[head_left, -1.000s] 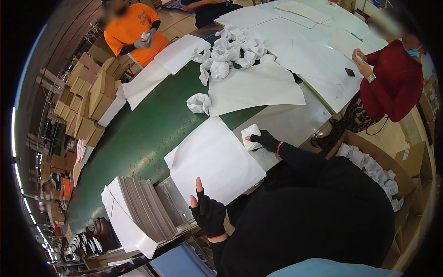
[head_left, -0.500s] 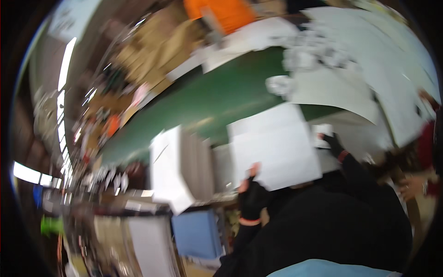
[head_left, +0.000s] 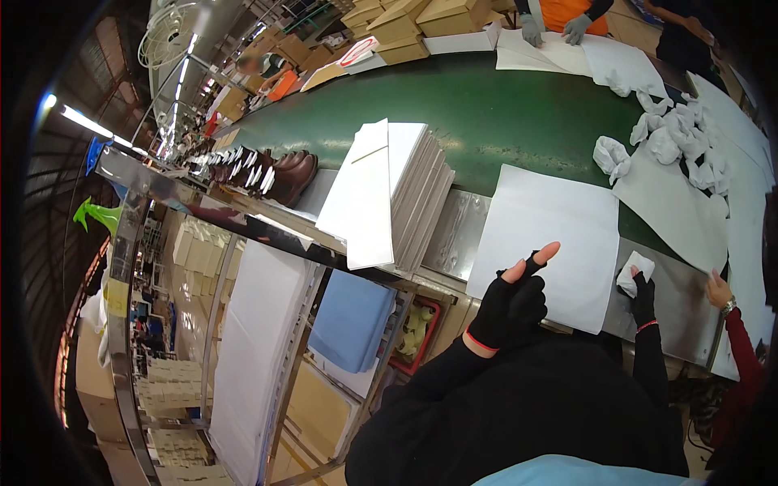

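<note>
My right hand point(head_left: 643, 301), in a black fingerless glove, is closed on a small crumpled white paper wad point(head_left: 632, 275) above the metal edge of the table. My left hand point(head_left: 514, 306), gloved the same way, is held over the near edge of a flat white paper sheet point(head_left: 555, 235). Its thumb and index finger stretch out apart, and nothing shows between them. To the left of the sheet stands a tall stack of white paper or card point(head_left: 417, 186), with a folded white piece point(head_left: 371, 206) lying on it.
Behind the sheet runs a green conveyor belt point(head_left: 486, 105). Crumpled paper wads point(head_left: 664, 146) lie at right on larger sheets point(head_left: 677, 202). A co-worker's hand point(head_left: 718, 290) touches those sheets; gloved hands point(head_left: 559, 32) work across. Brown shoes point(head_left: 292, 178) line the left; below, a shelf holds blue sheets point(head_left: 352, 320).
The head view has swung, shifting the scene, and is sharper now. My left hand has risen off the sheet's left part, index finger extended. My right hand still grips the paper wad.
</note>
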A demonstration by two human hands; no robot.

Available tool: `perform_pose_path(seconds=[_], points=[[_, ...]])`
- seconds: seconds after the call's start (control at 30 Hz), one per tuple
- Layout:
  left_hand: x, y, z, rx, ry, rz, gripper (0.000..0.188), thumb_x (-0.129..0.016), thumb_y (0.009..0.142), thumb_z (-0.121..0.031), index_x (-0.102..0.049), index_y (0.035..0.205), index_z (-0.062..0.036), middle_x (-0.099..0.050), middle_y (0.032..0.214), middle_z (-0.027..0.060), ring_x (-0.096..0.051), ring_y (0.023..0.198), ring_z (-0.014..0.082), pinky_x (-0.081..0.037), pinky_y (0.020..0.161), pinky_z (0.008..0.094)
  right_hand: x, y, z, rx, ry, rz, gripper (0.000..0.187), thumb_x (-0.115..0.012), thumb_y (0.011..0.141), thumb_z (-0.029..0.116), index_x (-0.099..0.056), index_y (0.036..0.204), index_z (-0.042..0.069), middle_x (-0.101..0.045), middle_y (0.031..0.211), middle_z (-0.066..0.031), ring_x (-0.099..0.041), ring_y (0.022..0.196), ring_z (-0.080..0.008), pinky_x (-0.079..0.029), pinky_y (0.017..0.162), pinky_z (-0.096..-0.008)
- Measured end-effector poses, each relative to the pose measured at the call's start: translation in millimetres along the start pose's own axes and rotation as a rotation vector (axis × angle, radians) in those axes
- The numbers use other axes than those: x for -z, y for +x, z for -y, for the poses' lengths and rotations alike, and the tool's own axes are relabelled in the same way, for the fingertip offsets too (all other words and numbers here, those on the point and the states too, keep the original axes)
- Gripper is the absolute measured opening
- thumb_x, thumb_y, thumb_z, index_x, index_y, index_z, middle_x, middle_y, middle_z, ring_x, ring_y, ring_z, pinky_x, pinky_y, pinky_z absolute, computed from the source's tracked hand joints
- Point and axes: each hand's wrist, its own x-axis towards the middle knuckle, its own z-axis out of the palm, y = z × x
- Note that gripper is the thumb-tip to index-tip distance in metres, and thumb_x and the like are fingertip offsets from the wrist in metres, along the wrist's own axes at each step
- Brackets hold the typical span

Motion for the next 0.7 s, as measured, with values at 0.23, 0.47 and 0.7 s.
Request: perform_pose_path(seconds=[0.23,0.47,0.7], points=[[4,-1,-4,-0.016,0.056,-0.019,0.049,-0.032,0.102,-0.034,-0.029,0.145,-0.0098,-0.03,0.053,-0.0047,-0.03,0.044,0.0059,-0.029,0.046,0.0214,-10,-8,17,-0.028,0.055,0.033,0.043,-0.067,0.085,0.032,-0.058,0.11,-0.002,-0.064,0.094,-0.0073,-0.064,0.081,-0.0176,-0.053,0.071,-0.0305],[12,-2,-1,-0.023,0.065,0.004,0.042,-0.033,0.102,-0.034,-0.043,0.135,-0.009,-0.033,0.052,-0.0041,-0.031,0.043,0.0064,-0.029,0.044,0.0222,-2,0,1,-0.001,0.035,0.019,0.045,-0.065,0.086,0.036,-0.058,0.11,-0.002,-0.063,0.093,-0.0065,-0.064,0.083,-0.0172,-0.051,0.074,-0.0298],[4,4,-5,-0.012,-0.07,-0.043,0.033,-0.033,0.102,-0.033,-0.05,0.118,-0.0089,-0.032,0.051,-0.0037,-0.032,0.042,0.008,-0.029,0.044,0.0231,2,5,-9,-0.007,0.045,0.017,0.044,-0.065,0.086,0.036,-0.059,0.109,-0.001,-0.063,0.093,-0.0058,-0.064,0.083,-0.0162,-0.051,0.073,-0.0291]])
